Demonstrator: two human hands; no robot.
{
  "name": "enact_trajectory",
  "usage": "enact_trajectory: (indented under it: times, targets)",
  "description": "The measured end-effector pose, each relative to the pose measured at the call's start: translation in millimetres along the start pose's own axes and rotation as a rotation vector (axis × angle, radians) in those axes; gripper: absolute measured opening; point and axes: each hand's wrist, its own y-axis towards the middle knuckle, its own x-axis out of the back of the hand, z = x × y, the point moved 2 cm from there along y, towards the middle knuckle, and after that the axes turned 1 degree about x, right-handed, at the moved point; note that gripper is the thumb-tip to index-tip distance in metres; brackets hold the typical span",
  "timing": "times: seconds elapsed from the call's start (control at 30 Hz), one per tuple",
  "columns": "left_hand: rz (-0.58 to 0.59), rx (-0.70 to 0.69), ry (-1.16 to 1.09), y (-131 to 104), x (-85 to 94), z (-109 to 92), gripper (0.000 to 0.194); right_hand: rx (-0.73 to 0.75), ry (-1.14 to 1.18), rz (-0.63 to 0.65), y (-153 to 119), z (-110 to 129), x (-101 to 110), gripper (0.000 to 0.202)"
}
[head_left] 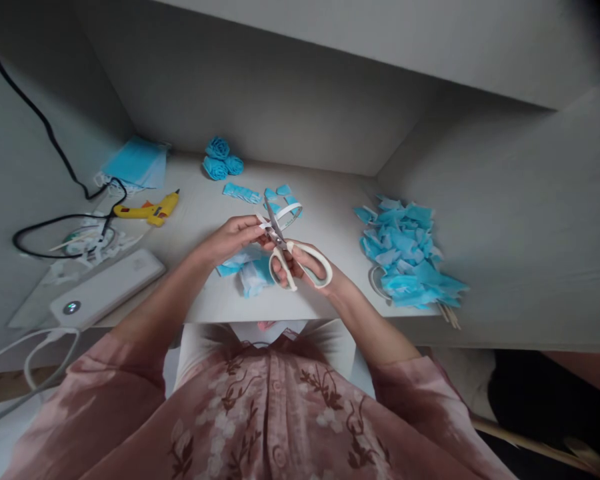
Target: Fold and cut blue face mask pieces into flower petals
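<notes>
The person's left hand (236,238) had its fingertips pinched together on a small white strip (263,223) beside the blades of the scissors (281,244). The right hand (301,257) was curled around the scissors, its fingers in the pale handles, with the handles spread and the blades parted. Both hands and the scissors were above the front middle of the table (325,207). A curled white band (293,208) showed just beyond the blades. Folded blue and white pieces (254,277) lay below the hands. Farther back were a row of small blue pieces (242,193) and three blue flowers (217,168), touching one another. A yellow glue gun (155,211) and a white power bank (113,285) lay to the left, and a heap of blue cloth (405,250) to the right.
</notes>
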Motion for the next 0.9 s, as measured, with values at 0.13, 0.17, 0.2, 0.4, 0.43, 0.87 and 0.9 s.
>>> enact_trajectory:
  times: [0.13, 0.17, 0.2, 0.4, 0.43, 0.87, 0.9]
  targets:
    - [0.051, -0.025, 0.011, -2.5, 4.2, 0.3, 0.033, 0.009, 0.046, -0.004, -0.5, -1.8, -2.1, 0.057]
    - [0.058, -0.026, 0.003, -3.6, 4.4, -0.7, 0.030, 0.008, 0.061, -0.003, -0.6, -1.5, -3.2, 0.058]
    - [0.066, -0.025, -0.010, -4.8, 4.3, -2.0, 0.028, 0.004, 0.078, -0.005, -0.8, -1.0, -4.4, 0.060]
    - [0.038, -0.069, 0.045, -6.0, 4.7, -0.5, 0.027, -0.038, 0.160, -0.009, -1.2, 1.9, -11.3, 0.064]
    - [-0.002, -0.083, 0.079, -4.8, 6.3, 2.3, 0.028, -0.038, 0.156, -0.003, -1.1, 1.2, -12.4, 0.063]
    - [-0.268, -0.051, 0.157, -2.4, 5.6, 4.1, 0.019, 0.012, -0.237, -0.160, 4.2, -1.9, -26.9, 0.050]
    - [-0.281, -0.044, 0.162, -2.1, 4.9, 3.1, 0.021, 0.018, -0.270, -0.166, 4.6, -3.9, -27.3, 0.049]
